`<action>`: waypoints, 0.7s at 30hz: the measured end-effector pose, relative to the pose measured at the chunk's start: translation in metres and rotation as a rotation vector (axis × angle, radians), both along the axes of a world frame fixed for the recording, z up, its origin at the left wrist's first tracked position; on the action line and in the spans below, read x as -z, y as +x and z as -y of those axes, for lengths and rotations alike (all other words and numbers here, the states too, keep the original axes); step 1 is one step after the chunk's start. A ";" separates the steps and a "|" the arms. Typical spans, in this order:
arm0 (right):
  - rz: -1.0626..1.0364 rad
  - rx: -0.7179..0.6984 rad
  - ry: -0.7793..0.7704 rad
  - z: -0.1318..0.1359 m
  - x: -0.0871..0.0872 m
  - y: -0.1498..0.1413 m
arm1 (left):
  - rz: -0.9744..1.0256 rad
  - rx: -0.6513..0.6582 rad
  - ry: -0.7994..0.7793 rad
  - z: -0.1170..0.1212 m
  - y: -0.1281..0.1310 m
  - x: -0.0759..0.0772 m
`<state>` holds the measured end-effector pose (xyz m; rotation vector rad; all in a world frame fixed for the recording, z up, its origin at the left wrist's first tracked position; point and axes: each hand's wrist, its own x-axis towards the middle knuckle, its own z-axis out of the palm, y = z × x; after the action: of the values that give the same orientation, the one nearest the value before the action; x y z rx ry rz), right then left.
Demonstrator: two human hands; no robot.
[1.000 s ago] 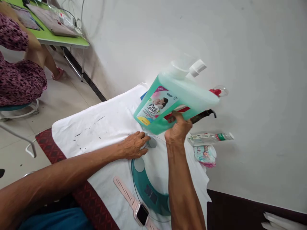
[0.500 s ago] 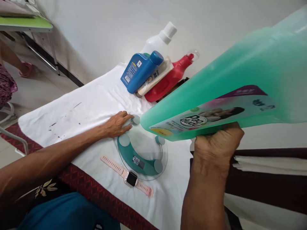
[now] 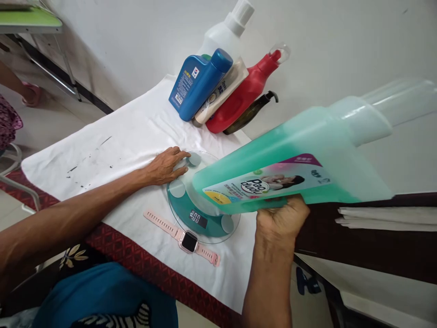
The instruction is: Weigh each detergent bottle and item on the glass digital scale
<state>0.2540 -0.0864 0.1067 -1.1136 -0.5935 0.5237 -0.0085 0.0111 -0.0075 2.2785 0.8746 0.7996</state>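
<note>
The right hand [image 3: 283, 218] is clenched around the green jug [image 3: 266, 168], from its lower side; its fingers are partly hidden by the jug. The jug is strongly tilted, with its label facing the camera; its base end is over the scale [image 3: 200, 218], and its clear cap end points to the right of the view, beyond the white cloth [image 3: 129, 123]; whether the base touches the scale, I cannot tell. The left hand [image 3: 167, 166] grasps nothing; its fingers are loosely spread, and their tips are at the rim of the scale, beside one round pad.

The scale lies on the white cloth, and its display shows digits; the pink watch [image 3: 189, 241] lies flat just beside it, on the side near the wearer. Along the wall [image 3: 324, 41] stand, leaning and close together, the white bottle [image 3: 223, 36], the blue bottle [image 3: 196, 86], the beige bottle [image 3: 223, 89], the red bottle [image 3: 239, 95] and the dark bottle [image 3: 249, 114]. Under the white cloth appears a red patterned cloth [image 3: 143, 257]; at the upper left are a green table [image 3: 29, 19] and another person's leg [image 3: 15, 82], with a pink sandal [image 3: 32, 94].
</note>
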 end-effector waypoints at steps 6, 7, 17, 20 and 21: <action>0.032 0.094 0.024 0.003 0.013 -0.010 | -0.020 0.004 -0.004 0.001 0.000 -0.003; 0.049 0.095 0.030 0.004 0.014 -0.011 | -0.025 0.006 -0.004 0.002 0.000 -0.004; 0.263 0.001 0.044 0.031 0.012 -0.023 | -0.048 0.003 -0.046 0.002 -0.001 -0.008; 0.259 0.092 0.059 0.035 0.033 -0.013 | -0.039 -0.001 -0.050 0.002 0.000 -0.008; 0.233 0.126 0.019 0.036 0.043 -0.007 | -0.039 -0.004 -0.051 0.001 0.000 -0.008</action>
<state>0.2471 -0.1223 0.0634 -1.1947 -0.7234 0.2800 -0.0088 0.0096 0.0002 2.2551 0.9066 0.7287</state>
